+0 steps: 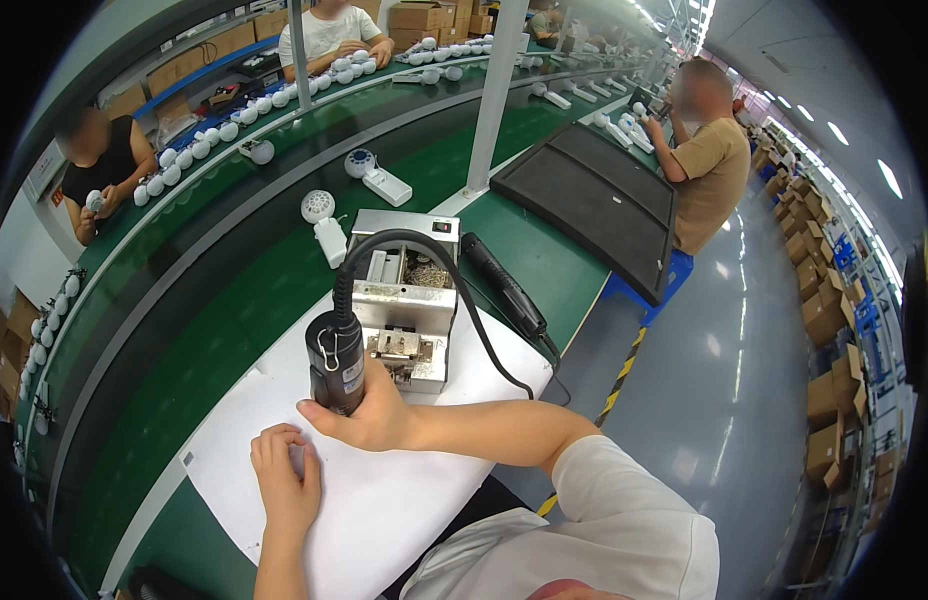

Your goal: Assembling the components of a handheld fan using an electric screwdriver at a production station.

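My right hand [376,415] is wrapped round a black electric screwdriver [336,365], held upright with its cord looping up from the top. The screwdriver's tip is hidden behind my hand. Close by on the left, my left hand [284,470] rests on a white sheet [384,530] with its fingers curled in. Whatever the curled fingers may hold is hidden. Just beyond my right hand stands a metal screw feeder [404,295] with many small screws in its tray. To its right lies a second black electric screwdriver [504,285].
White lamp-like units with round heads [324,225] lie behind the feeder. A green conveyor [214,270] curves past on the left. A black tray [594,200] is at the right, near a seated person [719,160]. Other people sit across the line. A metal post [494,120] rises behind.
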The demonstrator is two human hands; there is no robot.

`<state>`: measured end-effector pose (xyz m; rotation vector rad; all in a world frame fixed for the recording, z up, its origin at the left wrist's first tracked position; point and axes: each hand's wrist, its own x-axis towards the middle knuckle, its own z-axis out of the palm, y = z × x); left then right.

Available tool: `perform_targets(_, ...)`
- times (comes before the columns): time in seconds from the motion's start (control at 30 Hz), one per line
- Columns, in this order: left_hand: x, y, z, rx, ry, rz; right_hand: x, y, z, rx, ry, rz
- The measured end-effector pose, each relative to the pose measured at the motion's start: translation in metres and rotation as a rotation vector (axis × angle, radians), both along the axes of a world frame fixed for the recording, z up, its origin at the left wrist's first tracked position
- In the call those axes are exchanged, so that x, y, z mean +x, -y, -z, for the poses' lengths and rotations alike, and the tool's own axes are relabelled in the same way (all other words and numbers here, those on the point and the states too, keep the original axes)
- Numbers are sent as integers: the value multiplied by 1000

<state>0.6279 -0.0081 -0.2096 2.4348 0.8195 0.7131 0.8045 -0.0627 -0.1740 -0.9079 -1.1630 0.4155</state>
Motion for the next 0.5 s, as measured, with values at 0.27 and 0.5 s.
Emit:
perform_targets(0.27,3,-2,2,-32,20,-9,3,0,-1,-18,2,-7)
perform_targets(0.5,-8,-7,0,5,13,-47,-9,-3,8,-129,-153,-49)
